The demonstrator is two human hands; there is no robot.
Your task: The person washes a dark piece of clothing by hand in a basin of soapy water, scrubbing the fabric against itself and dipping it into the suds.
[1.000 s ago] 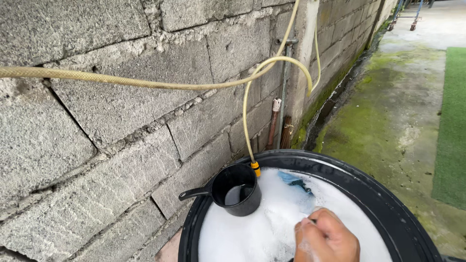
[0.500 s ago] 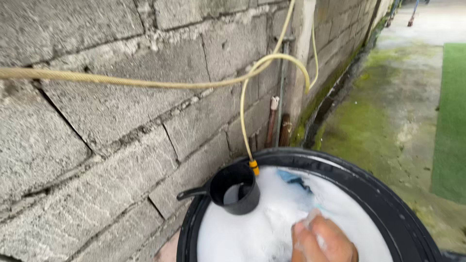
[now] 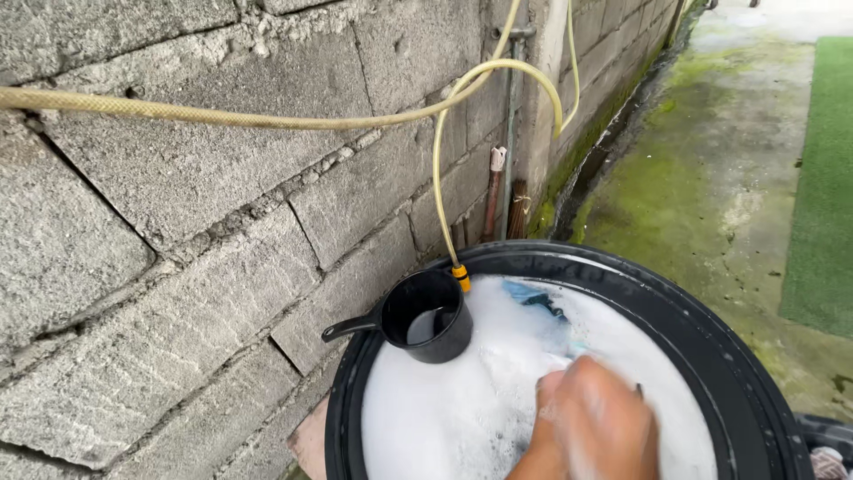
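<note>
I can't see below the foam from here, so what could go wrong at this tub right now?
The black dipper floats tilted at the edge of the black tub; stirring by the hand could tip or swamp it. The yellow hose ends at the foam line, and the suds sit close under the rim, so more water might spill over. The mossy concrete beside the tub looks damp and could be slippery. Which hand this is cannot be told.
</note>
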